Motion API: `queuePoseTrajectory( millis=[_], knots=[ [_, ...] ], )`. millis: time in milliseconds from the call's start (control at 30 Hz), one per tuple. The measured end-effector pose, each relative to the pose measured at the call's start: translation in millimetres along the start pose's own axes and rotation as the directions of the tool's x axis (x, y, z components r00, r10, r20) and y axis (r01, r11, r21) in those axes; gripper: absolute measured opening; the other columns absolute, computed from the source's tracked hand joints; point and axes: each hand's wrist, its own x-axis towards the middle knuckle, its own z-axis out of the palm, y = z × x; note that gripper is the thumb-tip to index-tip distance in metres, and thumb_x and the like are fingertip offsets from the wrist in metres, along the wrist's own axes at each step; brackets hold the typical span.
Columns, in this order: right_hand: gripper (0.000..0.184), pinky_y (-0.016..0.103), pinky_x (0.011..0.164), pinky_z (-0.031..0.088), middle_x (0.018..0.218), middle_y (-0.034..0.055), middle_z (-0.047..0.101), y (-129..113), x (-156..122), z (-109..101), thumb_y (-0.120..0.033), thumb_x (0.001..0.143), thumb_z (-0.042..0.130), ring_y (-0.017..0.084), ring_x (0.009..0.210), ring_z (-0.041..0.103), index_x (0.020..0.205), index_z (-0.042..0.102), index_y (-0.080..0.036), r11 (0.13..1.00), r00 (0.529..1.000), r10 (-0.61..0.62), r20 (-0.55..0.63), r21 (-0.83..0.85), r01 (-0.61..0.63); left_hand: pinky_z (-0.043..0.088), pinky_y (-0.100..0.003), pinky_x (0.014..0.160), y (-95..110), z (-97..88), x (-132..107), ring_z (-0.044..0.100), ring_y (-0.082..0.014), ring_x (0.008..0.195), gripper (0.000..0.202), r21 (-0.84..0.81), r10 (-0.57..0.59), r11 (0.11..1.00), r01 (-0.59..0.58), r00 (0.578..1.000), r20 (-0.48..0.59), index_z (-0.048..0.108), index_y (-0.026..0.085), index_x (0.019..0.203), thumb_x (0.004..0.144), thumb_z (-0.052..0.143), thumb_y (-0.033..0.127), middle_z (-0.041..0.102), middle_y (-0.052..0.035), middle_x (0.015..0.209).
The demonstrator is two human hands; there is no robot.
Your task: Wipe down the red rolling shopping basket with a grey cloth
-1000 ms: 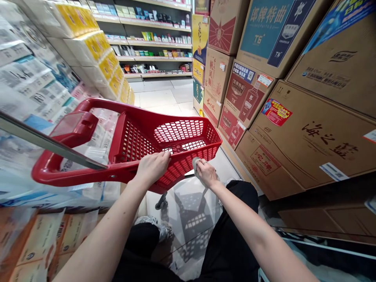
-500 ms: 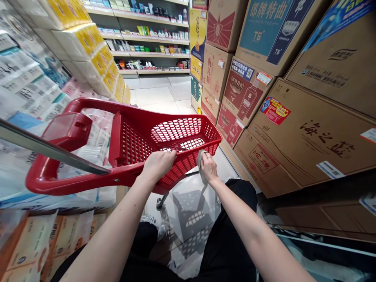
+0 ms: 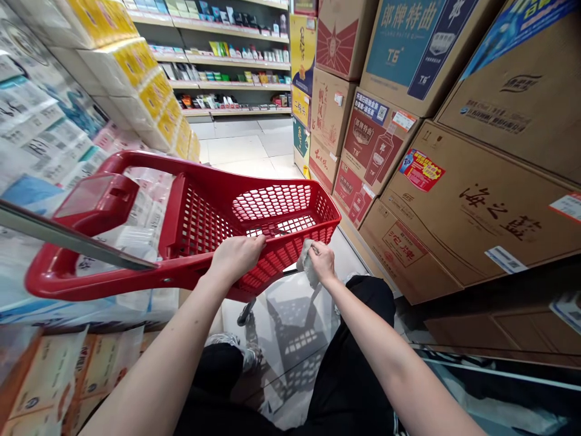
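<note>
In front of me stands a red plastic shopping cart [image 3: 195, 266] with a perforated basket and a looped handle on the left. My left hand [image 3: 238, 257] is closed over the near rim of its basket. A crumpled grey cloth [image 3: 308, 266] hangs from my right hand [image 3: 322, 261], whose fingers pinch it just outside the near side wall of the basket. Whether the cloth touches the wall I cannot tell. A metal bar [image 3: 68, 233] slants across the handle from the left edge.
Cardboard cartons [image 3: 485, 212] are stacked along the right. White and yellow packs [image 3: 149, 91] pile up on the left, with orange packages [image 3: 59, 375] at the lower left. Shelves [image 3: 227, 60] of small goods stand at the back. A cart wheel [image 3: 245, 315] rests on the tiled floor.
The cart's handle end has shifted slightly left in view, and my left hand with it. My right hand has moved a little down with the cloth, away from the basket rim.
</note>
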Motion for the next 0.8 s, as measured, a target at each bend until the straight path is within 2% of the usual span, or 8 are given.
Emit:
queuePoseTrajectory(
  millis=[133,300,433,567,700,800],
  knots=[
    [0.025,0.024,0.075,0.038,0.088,0.0041,0.059,4,-4,-3,-0.020,0.090,0.034,0.017,0.082,0.054,0.087,0.059,-0.020,0.994,0.990,0.102,-0.101,-0.026,-0.105,0.045,-0.036,0.056,3,-1.4,-2,0.066,-0.0306,0.067,0.031,-0.014,-0.009,1.000,0.008,1.000,-0.008,0.061,0.015,0.095,0.087,0.032,0.021,0.068,-0.0147,0.074],
    [0.021,0.024,0.078,0.038,0.099,0.0059,0.060,7,9,-7,-0.017,0.088,0.039,0.016,0.088,0.054,0.093,0.059,-0.020,0.992,0.999,0.031,0.026,-0.121,-0.028,0.044,-0.037,0.054,3,-1.1,-3,0.065,-0.0314,0.065,0.032,-0.016,0.014,1.000,-0.014,0.999,-0.033,0.061,0.015,0.094,0.088,0.030,0.022,0.068,-0.0134,0.072],
    [0.022,0.021,0.075,0.039,0.090,0.0028,0.062,13,10,-10,-0.020,0.089,0.039,0.014,0.083,0.056,0.086,0.061,-0.021,1.000,0.998,0.011,0.063,-0.001,-0.011,0.044,-0.036,0.054,0,0.7,-4,0.065,-0.0305,0.065,0.030,-0.018,0.021,1.000,-0.022,0.999,-0.046,0.061,0.015,0.091,0.086,0.032,0.020,0.068,-0.0125,0.072],
    [0.026,0.021,0.069,0.040,0.080,0.0014,0.062,24,2,-16,-0.024,0.088,0.037,0.014,0.074,0.056,0.078,0.061,-0.020,0.988,0.996,0.087,0.007,0.130,-0.087,0.044,-0.035,0.055,0,1.3,-5,0.065,-0.0296,0.064,0.029,-0.030,0.015,0.999,-0.016,0.999,-0.038,0.061,0.015,0.091,0.085,0.033,0.020,0.068,-0.0134,0.072],
    [0.026,0.022,0.071,0.039,0.083,0.0028,0.062,30,3,-22,-0.023,0.087,0.036,0.015,0.077,0.055,0.079,0.060,-0.020,0.985,0.984,0.153,-0.093,0.092,-0.145,0.043,-0.036,0.054,1,1.3,-5,0.065,-0.0304,0.066,0.031,-0.021,0.014,1.000,-0.015,0.999,-0.033,0.061,0.015,0.092,0.086,0.031,0.022,0.068,-0.0134,0.074],
    [0.024,0.023,0.071,0.038,0.090,0.0039,0.063,29,12,-21,-0.020,0.086,0.036,0.016,0.080,0.055,0.082,0.060,-0.020,0.990,0.987,0.141,-0.075,0.016,-0.140,0.044,-0.036,0.056,1,1.4,-2,0.066,-0.0302,0.067,0.034,-0.021,0.013,1.000,-0.014,1.000,-0.027,0.061,0.015,0.094,0.089,0.029,0.024,0.068,-0.0136,0.075]
  ],
)
